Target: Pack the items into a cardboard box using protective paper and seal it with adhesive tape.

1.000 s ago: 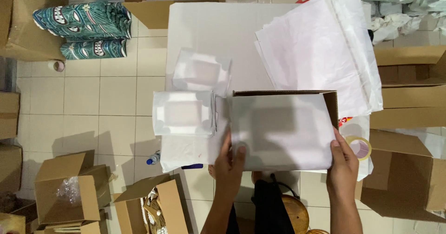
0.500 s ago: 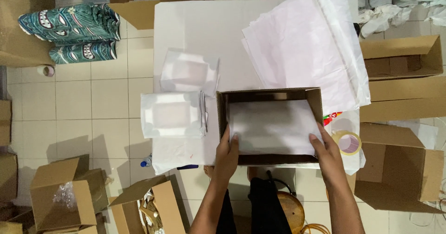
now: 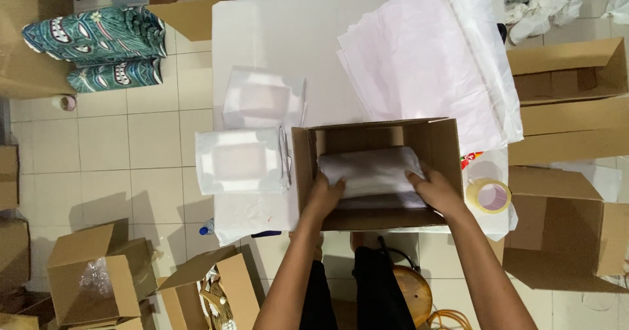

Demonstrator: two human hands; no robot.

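Two hands are down inside an open cardboard box (image 3: 377, 173) that sits at the near edge of a white table (image 3: 275, 41). Left hand (image 3: 324, 195) is curled round the left end of a white wrapped parcel (image 3: 373, 169), right hand (image 3: 436, 189) is doing the same at the right end, so each grip is closed loosely on the parcel with fingers wrapped over its edges. The parcel lies flat inside the box, pretty much filling it side to side, and it looks to rest on more white stuff underneath, though I can't tell what that is.

Just right of the box there's a roll of tape (image 3: 490, 195) lying flat on the table corner. Left of the box sit two flat white packets, a nearer packet (image 3: 239, 161) almost touching the box wall and a farther packet (image 3: 262, 100) a bit behind it. A blue marker pen (image 3: 265, 234) lies at the table's near edge, below those.

Farther back on the right, a stack of white bags (image 3: 426, 55) is spread across the table, overlapping the far right corner of the box. Off to the far left on the tiled floor (image 3: 131, 146) are some folded patterned green cloths (image 3: 92, 35), and empty brown cartons (image 3: 92, 277) stand around on both sides.
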